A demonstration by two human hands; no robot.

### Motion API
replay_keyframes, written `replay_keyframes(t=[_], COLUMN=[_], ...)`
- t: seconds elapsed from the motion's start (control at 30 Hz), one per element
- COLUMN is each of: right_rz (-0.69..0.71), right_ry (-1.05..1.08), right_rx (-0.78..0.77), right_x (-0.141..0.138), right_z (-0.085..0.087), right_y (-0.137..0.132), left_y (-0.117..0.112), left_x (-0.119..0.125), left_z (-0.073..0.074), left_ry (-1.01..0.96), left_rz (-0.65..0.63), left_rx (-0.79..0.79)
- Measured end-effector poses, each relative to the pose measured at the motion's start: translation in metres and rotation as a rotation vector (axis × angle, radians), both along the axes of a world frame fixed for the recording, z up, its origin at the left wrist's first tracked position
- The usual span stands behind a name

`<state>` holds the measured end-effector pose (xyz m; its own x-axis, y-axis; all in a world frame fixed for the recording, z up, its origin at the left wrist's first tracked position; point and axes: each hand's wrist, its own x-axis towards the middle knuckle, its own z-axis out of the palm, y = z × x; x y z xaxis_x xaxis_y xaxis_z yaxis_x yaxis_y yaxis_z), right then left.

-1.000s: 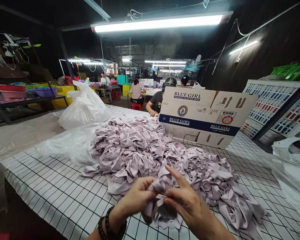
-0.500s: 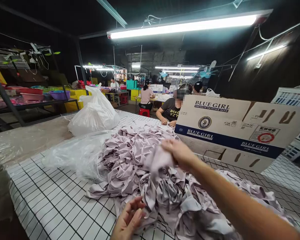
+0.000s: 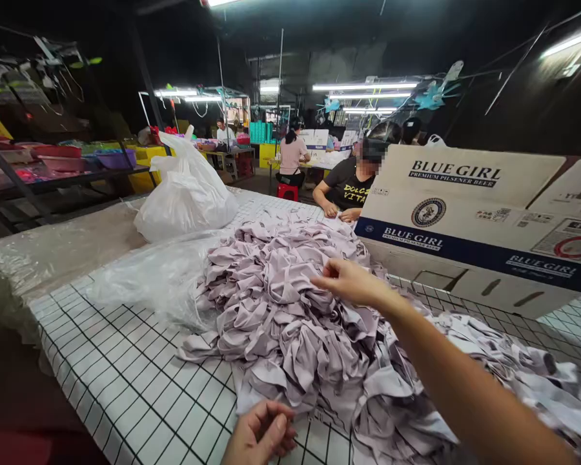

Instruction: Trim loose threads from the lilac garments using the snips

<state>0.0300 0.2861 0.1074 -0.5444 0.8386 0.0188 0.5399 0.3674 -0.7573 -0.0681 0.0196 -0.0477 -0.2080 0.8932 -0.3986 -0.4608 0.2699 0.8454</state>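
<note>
A large heap of pale mauve fabric pieces [image 3: 290, 316], crumpled and strap-like, covers the middle of the table. My right hand [image 3: 351, 282] is over the heap's right side, thumb stretched out and fingers loosely bent, with no piece hanging from it. Whether its fingertips touch the cloth I cannot tell. Low in the view, my left hand [image 3: 264, 431] is at the heap's near edge, its fingers half curled around nothing that I can see. More of the same fabric spreads to the right, partly behind my right forearm.
A checked cloth [image 3: 140, 387] covers the table. A stuffed white plastic bag [image 3: 181, 194] and a clear plastic bag [image 3: 150, 278] lie left of the heap. A large cardboard carton [image 3: 465, 226] stands at right. Across the table sits a co-worker [image 3: 348, 187]; others work farther back.
The mauve piece that my right hand held up is no longer in it. The view has tipped down and turned a little left. My left hand remains near the heap's front.
</note>
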Motion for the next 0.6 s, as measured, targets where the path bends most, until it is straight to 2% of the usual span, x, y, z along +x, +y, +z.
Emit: replay_keyframes(t=[0.1,0.17,0.27,0.33,0.37,0.47,0.53,0.6], right_rz=[-0.035,-0.003,0.080,0.112,0.119,0.074,-0.032,-0.177], right_ry=[0.091,0.155,0.191,0.244,0.273,0.434,0.591,0.738], right_rx=[0.206,0.263,0.193,0.159,0.154,0.091,0.003,-0.051], right_x=[0.021,0.019,0.018,0.035,0.049,0.102,0.138,0.165], right_z=[-0.042,-0.054,-0.050,-0.038,-0.032,-0.016,-0.008,-0.001], right_y=[-0.036,-0.043,-0.049,-0.062,-0.072,-0.103,-0.119,-0.129], left_y=[0.014,0.030,0.060,0.079,0.087,0.104,0.108,0.105], left_x=[-0.002,-0.004,-0.013,-0.020,-0.023,-0.026,-0.019,-0.004], left_z=[0.017,0.028,0.044,0.054,0.058,0.069,0.075,0.080], left_ry=[0.215,0.442,0.819,1.062,1.167,1.336,1.342,1.327], left_rz=[-0.055,-0.011,0.266,0.352,0.312,0.046,-0.087,-0.163], left_rx=[0.113,0.220,0.334,0.391,0.420,0.438,0.430,0.458])
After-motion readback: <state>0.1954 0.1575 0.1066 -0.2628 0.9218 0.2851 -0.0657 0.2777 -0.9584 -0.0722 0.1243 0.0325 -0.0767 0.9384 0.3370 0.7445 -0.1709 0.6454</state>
